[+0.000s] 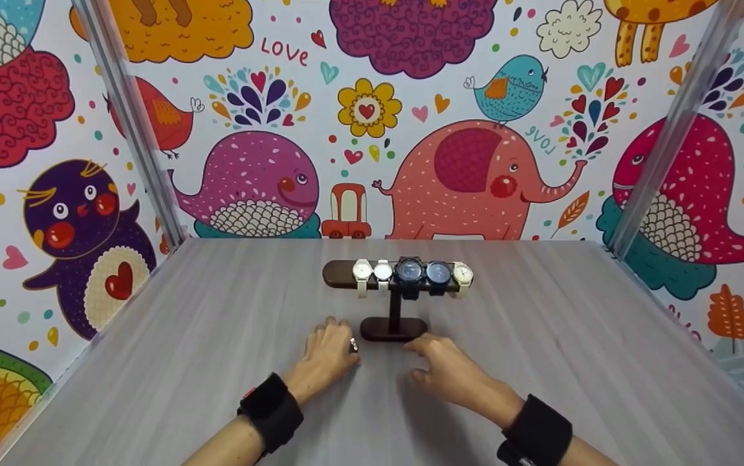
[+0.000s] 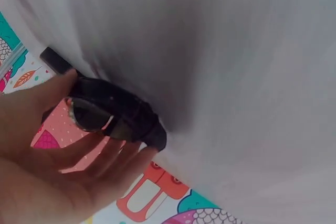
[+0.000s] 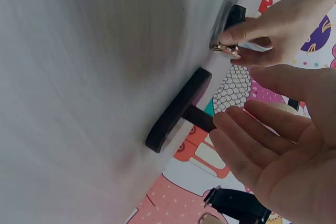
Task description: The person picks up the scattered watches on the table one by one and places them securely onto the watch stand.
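Note:
A dark brown watch stand (image 1: 394,329) has several watches along its bar. From the left come a white-strapped watch (image 1: 362,269), a second white-strapped watch (image 1: 383,270), a black watch (image 1: 409,269), a dark blue-faced watch (image 1: 438,272) and a cream watch (image 1: 462,274). Left of the base, my left hand (image 1: 328,353) holds a black-strapped watch (image 2: 123,103) between thumb and fingers, low over the table; its shiny rim shows in the right wrist view. My right hand (image 1: 453,372) is by the base's right end, fingers loosely bent, holding nothing. Whether its fingertips touch the stand I cannot tell.
The grey wood-grain table (image 1: 217,310) runs back to a patterned wall (image 1: 411,97) with cartoon animals. Patterned side panels flank it, with metal posts (image 1: 129,123) at the back corners. A black band (image 1: 272,412) wraps each wrist.

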Available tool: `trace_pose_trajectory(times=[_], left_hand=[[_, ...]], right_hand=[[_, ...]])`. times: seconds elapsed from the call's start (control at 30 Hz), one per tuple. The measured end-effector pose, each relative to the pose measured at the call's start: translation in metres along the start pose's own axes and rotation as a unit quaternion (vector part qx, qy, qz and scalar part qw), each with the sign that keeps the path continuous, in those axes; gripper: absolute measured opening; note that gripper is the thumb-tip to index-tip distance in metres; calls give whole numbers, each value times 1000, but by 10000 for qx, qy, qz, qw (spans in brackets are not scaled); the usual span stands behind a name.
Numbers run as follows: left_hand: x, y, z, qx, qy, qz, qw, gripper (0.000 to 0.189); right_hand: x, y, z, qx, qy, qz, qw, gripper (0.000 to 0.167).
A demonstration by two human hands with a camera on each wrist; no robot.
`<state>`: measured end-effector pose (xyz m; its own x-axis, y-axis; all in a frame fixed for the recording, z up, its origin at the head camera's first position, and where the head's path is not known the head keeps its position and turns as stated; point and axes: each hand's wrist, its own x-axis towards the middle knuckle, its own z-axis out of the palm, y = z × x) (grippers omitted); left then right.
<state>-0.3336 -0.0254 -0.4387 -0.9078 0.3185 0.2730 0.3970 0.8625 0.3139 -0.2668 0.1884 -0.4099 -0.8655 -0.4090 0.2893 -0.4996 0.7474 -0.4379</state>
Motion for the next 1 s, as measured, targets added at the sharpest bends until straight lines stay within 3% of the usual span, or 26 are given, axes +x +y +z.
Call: trace_pose_trajectory(times=[0.2, 0.37, 0.77, 1.0], left_hand=[[-1, 1, -7, -575, -178, 69, 9982, 29], [-6, 5, -18, -1251, 55, 412, 9913, 37], [-25, 24, -34, -2476, 266, 1270, 9601, 49], [-36, 32, -37, -3252, 204, 1600, 9318, 50]], right_hand=[[1, 2, 4, -48, 129, -261, 9996, 34], [1, 2, 4, -7, 204, -389, 9990, 36], [-1, -4, -6, 541, 457, -394, 9967, 58], [-7, -11, -13, 633, 612, -645, 9940, 61]])
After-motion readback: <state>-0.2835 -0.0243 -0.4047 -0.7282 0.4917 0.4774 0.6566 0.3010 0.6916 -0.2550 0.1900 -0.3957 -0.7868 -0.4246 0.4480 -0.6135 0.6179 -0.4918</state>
